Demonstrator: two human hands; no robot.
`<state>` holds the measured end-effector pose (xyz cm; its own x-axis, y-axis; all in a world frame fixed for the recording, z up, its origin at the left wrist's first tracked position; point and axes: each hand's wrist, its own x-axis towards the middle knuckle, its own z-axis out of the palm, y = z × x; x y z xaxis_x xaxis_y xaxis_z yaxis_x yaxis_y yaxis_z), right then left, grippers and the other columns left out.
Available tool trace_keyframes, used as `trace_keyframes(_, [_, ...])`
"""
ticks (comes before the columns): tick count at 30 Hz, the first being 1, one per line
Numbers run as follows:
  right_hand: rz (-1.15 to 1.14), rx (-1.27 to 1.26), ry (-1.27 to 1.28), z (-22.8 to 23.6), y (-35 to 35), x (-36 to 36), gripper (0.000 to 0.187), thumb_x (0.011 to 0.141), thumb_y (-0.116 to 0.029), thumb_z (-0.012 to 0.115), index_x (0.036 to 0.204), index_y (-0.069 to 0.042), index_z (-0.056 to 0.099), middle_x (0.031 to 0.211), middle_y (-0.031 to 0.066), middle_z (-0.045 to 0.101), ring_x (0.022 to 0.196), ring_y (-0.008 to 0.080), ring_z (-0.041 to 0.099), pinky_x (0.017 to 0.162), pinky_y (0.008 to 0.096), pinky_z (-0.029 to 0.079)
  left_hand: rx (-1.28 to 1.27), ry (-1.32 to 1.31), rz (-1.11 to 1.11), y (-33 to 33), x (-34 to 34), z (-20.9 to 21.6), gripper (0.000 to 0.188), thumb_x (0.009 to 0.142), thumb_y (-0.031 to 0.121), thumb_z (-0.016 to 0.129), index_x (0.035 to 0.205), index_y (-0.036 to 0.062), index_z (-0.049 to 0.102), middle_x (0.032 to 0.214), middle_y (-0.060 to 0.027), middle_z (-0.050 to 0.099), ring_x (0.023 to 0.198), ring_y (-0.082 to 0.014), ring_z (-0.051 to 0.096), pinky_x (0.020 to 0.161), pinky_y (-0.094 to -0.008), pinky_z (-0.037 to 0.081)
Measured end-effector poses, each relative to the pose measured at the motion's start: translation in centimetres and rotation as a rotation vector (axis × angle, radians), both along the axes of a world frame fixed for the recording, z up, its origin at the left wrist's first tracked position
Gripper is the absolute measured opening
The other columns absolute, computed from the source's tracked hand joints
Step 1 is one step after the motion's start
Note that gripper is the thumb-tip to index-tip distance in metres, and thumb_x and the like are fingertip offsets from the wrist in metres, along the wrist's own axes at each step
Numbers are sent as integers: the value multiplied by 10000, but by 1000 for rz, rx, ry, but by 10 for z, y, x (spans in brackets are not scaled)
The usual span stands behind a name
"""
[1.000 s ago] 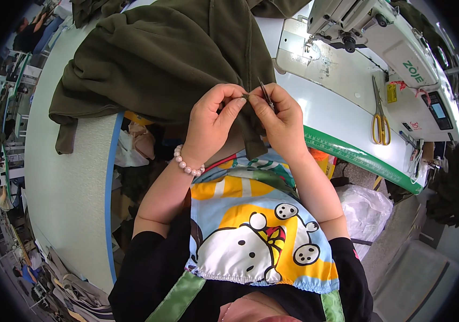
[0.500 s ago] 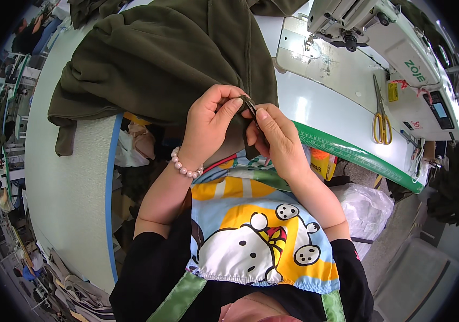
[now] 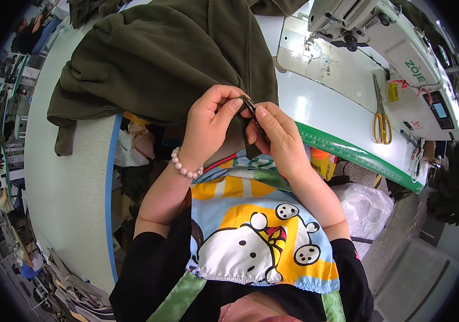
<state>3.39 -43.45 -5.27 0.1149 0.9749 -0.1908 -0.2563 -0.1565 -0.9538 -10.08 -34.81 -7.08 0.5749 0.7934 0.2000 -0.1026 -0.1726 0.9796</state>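
Note:
A dark olive-green garment [image 3: 159, 59] of thick cloth is spread over the table's front edge, part of it hanging down. My left hand [image 3: 212, 121], with a beaded bracelet at its wrist, pinches a small edge of this cloth between thumb and forefinger. Close against it, my right hand [image 3: 279, 131] is closed around slim dark thread snips [image 3: 248, 104]. Their tips meet the cloth right at my left fingertips. The fingers hide most of the snips and the exact spot being worked on.
At the upper right stands a white sewing machine [image 3: 412, 64] with its metal bed plate [image 3: 299, 45]. Yellow-handled scissors [image 3: 382, 121] lie beside it. A green measuring strip [image 3: 347, 150] follows the table edge. Below, a clear plastic bag [image 3: 361, 209] stands on the floor. Other people are at far left.
Hardly anything differs. The snips in my right hand have tilted a little at the cloth; my left hand keeps its pinch in the same place.

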Motion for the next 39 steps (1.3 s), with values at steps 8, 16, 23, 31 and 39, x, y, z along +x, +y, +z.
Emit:
trace_keyframes(8, [9,-2,33,0,0,1,297,985,-267,363,997,-34,547,661,-2,504,475,29,297,430,176,217,-4,-13,-3,-1,0,-1,94,923,26,494,992,-20,538,980,-66,614,854,-78,554,809,-220,450])
trace_keyframes(16, [8,2,38,0,0,0,309,984,-279,358,997,-35,546,661,2,508,465,31,292,421,182,210,-4,-29,-4,-2,0,-1,86,926,24,488,985,-19,533,980,-64,610,827,-75,553,793,-218,453])
trace_keyframes(23, [20,-41,177,1,0,2,320,975,-298,377,989,-31,553,646,10,513,434,41,280,399,196,199,28,-27,-4,-4,-1,-5,79,927,20,483,981,-15,529,992,-65,600,814,-73,550,784,-212,453])
trace_keyframes(31, [-26,-74,130,1,5,1,280,958,-273,444,931,-32,585,631,-7,500,438,34,274,400,190,189,84,5,-5,-3,-3,-2,80,919,4,485,983,-11,530,991,-57,597,825,-72,543,783,-213,455])
trace_keyframes(39, [-47,-59,93,-2,6,-1,227,943,-237,487,893,-40,588,594,-26,470,454,20,282,406,182,178,125,21,-19,-3,-4,-5,78,916,3,488,983,-4,529,994,-50,596,840,-68,536,789,-207,447])
